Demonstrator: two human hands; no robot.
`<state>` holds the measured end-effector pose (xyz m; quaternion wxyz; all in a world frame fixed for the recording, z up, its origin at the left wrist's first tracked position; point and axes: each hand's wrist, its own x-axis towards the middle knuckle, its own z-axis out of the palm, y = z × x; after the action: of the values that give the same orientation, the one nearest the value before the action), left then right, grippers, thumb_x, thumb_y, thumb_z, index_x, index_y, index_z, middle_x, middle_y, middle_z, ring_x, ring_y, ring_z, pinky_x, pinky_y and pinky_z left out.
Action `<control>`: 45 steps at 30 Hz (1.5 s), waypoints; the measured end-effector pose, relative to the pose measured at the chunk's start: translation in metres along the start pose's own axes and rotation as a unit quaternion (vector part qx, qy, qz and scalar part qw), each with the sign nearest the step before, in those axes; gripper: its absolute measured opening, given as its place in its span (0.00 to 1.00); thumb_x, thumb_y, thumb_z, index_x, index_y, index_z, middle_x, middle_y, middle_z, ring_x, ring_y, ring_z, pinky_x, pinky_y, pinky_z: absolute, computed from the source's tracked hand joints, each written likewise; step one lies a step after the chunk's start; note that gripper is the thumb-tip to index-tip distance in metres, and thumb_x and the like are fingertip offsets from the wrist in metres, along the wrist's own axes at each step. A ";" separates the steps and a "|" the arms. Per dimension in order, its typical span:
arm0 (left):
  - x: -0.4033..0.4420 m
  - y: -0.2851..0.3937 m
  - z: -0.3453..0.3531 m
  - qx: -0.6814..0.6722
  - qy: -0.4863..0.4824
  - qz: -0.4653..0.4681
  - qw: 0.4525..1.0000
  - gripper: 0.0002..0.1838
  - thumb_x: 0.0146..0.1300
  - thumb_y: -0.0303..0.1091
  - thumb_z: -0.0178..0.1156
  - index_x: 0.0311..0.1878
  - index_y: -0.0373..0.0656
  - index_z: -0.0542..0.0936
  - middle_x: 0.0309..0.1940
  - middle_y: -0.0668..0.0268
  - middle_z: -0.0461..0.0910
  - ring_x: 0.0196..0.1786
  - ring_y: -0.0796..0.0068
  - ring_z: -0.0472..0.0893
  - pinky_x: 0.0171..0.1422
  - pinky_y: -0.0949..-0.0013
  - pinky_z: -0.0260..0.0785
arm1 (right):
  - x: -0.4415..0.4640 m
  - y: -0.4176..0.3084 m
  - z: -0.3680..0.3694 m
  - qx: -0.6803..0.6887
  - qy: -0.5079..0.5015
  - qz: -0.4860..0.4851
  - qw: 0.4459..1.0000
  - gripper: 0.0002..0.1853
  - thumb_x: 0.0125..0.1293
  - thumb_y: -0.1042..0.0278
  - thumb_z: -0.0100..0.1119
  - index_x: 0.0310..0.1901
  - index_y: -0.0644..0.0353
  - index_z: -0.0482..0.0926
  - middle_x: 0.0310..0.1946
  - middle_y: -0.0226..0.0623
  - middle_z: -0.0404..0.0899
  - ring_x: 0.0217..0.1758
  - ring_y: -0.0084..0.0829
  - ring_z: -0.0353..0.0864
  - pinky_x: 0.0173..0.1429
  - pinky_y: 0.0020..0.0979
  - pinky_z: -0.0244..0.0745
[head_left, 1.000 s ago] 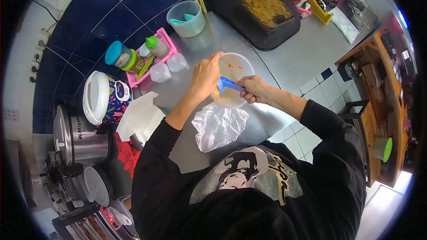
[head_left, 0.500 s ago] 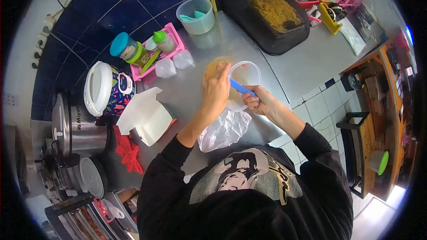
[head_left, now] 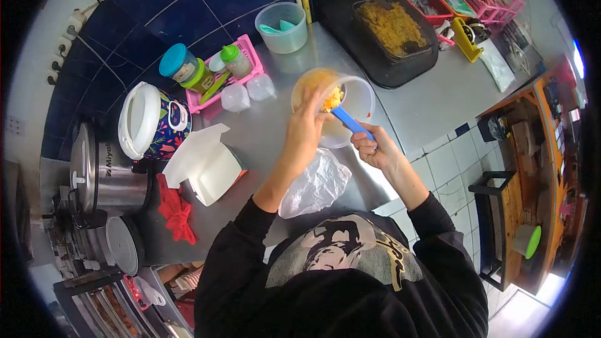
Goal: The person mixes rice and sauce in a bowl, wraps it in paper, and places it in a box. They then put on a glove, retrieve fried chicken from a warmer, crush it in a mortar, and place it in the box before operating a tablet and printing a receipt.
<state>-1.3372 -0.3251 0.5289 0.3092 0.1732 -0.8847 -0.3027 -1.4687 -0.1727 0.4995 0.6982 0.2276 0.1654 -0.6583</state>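
Observation:
A clear, round plastic tub (head_left: 360, 105) is tilted over the steel counter, and my left hand (head_left: 303, 133) grips its left side. My right hand (head_left: 377, 148) is closed around the blue handle of a spoon (head_left: 352, 123). Yellow-orange chopped food (head_left: 333, 99) fills the spoon's head at the tub's mouth, close to my left thumb. More yellow food shows through the tub wall behind my left fingers. Just below the tub lies a crumpled clear plastic bag (head_left: 318, 181). To the left stands an open white paper box (head_left: 216, 174).
Behind is a tub with turquoise scoops (head_left: 280, 36) beside a pink basket of jars (head_left: 250, 62). A tray of brown-yellow food (head_left: 394, 28) sits on a black board (head_left: 341, 9) at the back right. A floral rice cooker (head_left: 153, 122) and red cloth (head_left: 177, 213) are left.
The spoon's head, hidden behind my left hand before, now shows with food in it. The tub's mouth has tipped, and my right hand has moved slightly right and down.

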 end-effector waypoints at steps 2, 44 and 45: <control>0.006 -0.002 -0.005 -0.076 -0.028 -0.091 0.993 0.28 0.64 0.30 0.59 0.67 0.42 0.65 0.60 0.48 0.72 0.56 0.48 0.77 0.49 0.55 0.79 | -0.005 -0.003 0.002 0.020 0.030 -0.016 0.999 0.08 0.73 0.65 0.44 0.45 0.60 0.67 0.20 0.26 0.63 0.11 0.11 0.52 0.11 0.16 0.42; -0.220 0.001 0.003 -0.090 0.098 -0.288 0.948 0.46 0.42 0.30 0.73 0.67 0.38 0.63 0.53 0.51 0.68 0.57 0.54 0.71 0.60 0.59 0.65 | -0.003 0.040 -0.050 -0.633 0.254 -0.081 0.727 0.10 0.69 0.63 0.54 0.42 0.61 0.78 0.16 0.32 0.69 0.10 0.17 0.58 0.12 0.23 0.47; -0.217 0.006 0.004 -0.111 0.099 -0.302 0.942 0.46 0.42 0.29 0.73 0.67 0.38 0.62 0.54 0.51 0.67 0.57 0.53 0.70 0.61 0.58 0.65 | -0.003 0.045 -0.048 -0.665 0.259 -0.109 0.692 0.10 0.68 0.63 0.55 0.42 0.61 0.79 0.15 0.33 0.70 0.10 0.18 0.60 0.12 0.24 0.48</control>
<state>-1.1780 -0.2116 0.4338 0.3064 0.4255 -0.7170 -0.4594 -1.4211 -0.1429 0.4648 0.5202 -0.1543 0.7578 -0.3624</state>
